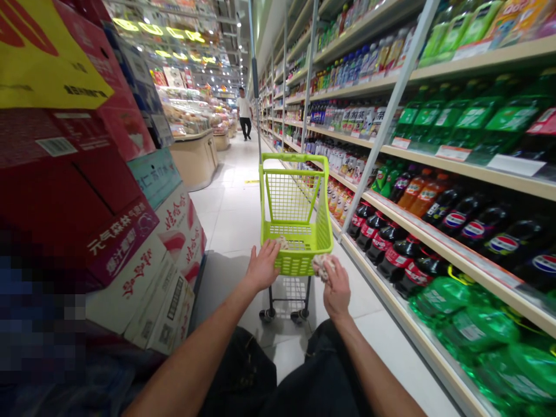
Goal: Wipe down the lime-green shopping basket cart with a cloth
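Lime-green mesh cart [290, 197], cloth [322, 265] at rim

The cart [295, 214] stands in the aisle straight ahead. The left hand [262, 266] rests on the left of its near rim. The right hand [336, 289] is at the right corner and clasps a cloth [322, 263], seemingly against the rim. Boxes [130, 243] are stacked on the left, and shelves [438, 234] of bottles [391, 240] run along the right. Far ahead, past a counter [195, 156] on the left, is a person [244, 113].
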`<action>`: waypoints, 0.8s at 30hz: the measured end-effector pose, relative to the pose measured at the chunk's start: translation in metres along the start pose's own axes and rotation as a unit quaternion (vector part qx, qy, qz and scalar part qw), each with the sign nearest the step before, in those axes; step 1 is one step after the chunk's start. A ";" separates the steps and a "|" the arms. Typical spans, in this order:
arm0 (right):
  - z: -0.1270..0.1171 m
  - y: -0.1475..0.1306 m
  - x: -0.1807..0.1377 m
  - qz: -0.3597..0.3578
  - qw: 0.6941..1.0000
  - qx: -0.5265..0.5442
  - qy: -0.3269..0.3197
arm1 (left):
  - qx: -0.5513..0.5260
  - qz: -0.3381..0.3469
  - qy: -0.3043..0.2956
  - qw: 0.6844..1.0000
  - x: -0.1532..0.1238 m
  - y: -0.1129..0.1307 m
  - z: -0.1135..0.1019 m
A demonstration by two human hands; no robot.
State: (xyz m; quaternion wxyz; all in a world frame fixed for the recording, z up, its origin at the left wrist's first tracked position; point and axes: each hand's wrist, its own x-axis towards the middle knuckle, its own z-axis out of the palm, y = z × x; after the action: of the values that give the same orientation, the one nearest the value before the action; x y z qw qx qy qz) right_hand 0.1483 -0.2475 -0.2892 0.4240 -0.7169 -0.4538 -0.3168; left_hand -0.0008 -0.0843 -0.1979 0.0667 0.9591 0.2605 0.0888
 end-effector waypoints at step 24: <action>0.043 -0.051 0.041 -0.107 0.989 0.030 -0.098 | 0.092 -0.007 0.067 0.994 -0.014 -0.003 0.008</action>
State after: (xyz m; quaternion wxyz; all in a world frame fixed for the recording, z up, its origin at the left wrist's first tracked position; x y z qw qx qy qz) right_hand 0.1205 -0.1816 -0.2573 0.3622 -0.6787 -0.5767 -0.2751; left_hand -0.0126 -0.0899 -0.2085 -0.0384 0.9511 0.2785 0.1277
